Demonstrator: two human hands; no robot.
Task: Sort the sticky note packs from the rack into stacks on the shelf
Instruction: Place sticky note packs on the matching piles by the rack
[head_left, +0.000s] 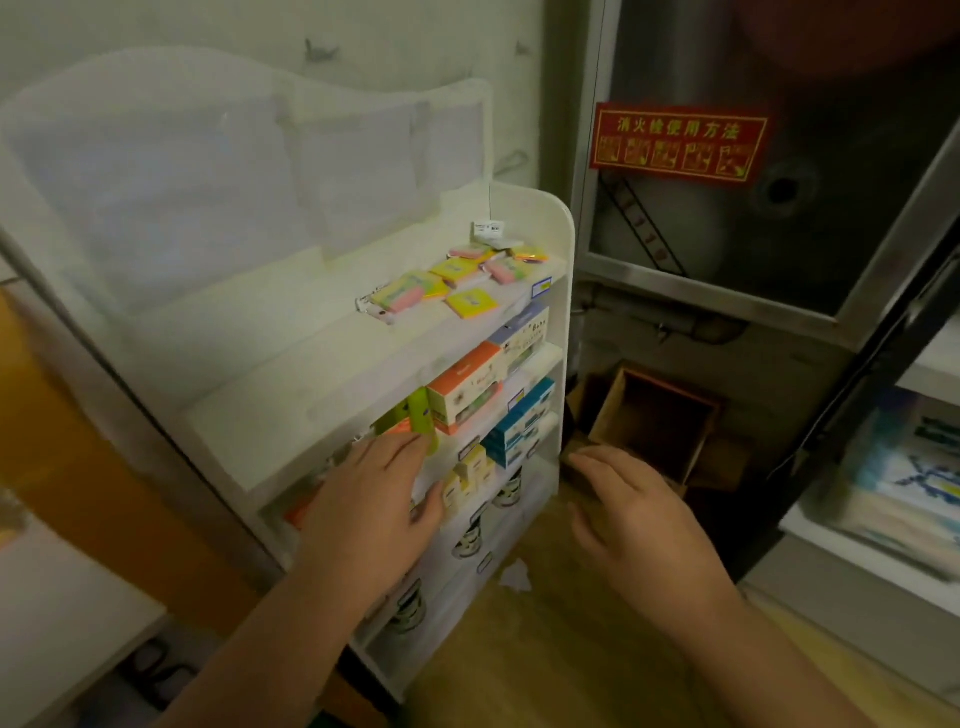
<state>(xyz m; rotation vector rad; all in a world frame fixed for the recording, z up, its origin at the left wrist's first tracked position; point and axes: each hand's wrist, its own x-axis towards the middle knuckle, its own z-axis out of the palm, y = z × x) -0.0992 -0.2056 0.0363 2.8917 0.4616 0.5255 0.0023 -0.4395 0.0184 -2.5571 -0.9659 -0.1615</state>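
Observation:
A white tiered rack (558, 244) stands against the wall. Several yellow, pink and orange sticky note packs (457, 283) lie scattered on its top tier. A green and orange pack (418, 413) stands on a lower tier. My left hand (374, 499) reaches into that tier with straight fingers, fingertips touching the green pack. My right hand (634, 512) hovers to the right of the rack, fingers relaxed and holding nothing.
Orange and blue boxes (467, 387) and small cream boxes (470, 473) fill the middle tiers; tape rolls (467, 538) sit lower down. A brown open box (660, 421) stands on the floor right of the rack. A metal cabinet with a red sign (678, 143) is behind.

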